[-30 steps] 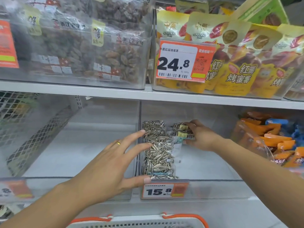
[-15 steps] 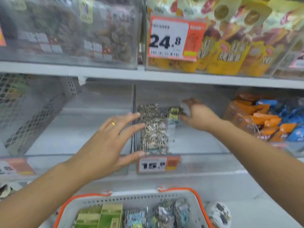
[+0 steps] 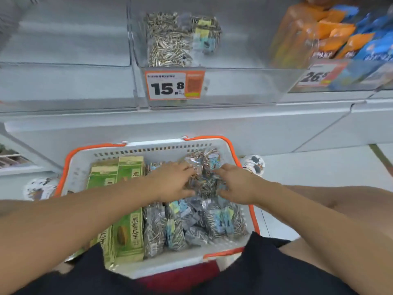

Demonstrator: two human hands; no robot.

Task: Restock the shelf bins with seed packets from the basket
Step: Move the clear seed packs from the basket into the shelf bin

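**Lifting the next packets cleanly from the basket**

A pale grey shop shelf (image 3: 191, 122) runs across the top of the view, and the white slotted plastic basket with orange handles (image 3: 136, 149) sits on the floor just below its front edge. We have both hands down in the basket's far right corner. The left hand (image 3: 172, 182) and the right hand (image 3: 236, 185) close in from either side on one crinkled clear packet of striped sunflower seeds (image 3: 202, 167) lying on top of the pile. The fingers curl against its sides, but blur keeps us from telling whether the grip has fully closed on it.

More clear seed packets with blue labels (image 3: 191, 222) fill the basket's right half toward the near edge; green printed cartons (image 3: 125, 211) stand along its left side. Up on the shelf, the clear plastic bin with the orange 15.8 price tag (image 3: 175, 86) holds only a few seed packets (image 3: 170, 39) at its left wall, with its right side bare.

To do this step well, we should gather the packet by its body, not its slippery sealed edge, and lift straight up so neighbouring packets do not drag out. We judge the film will slide and crumple easily, so a firm, flat hold suits it. Then we carry it over the bin's front lip and lay it beside the stock already there, label facing out.
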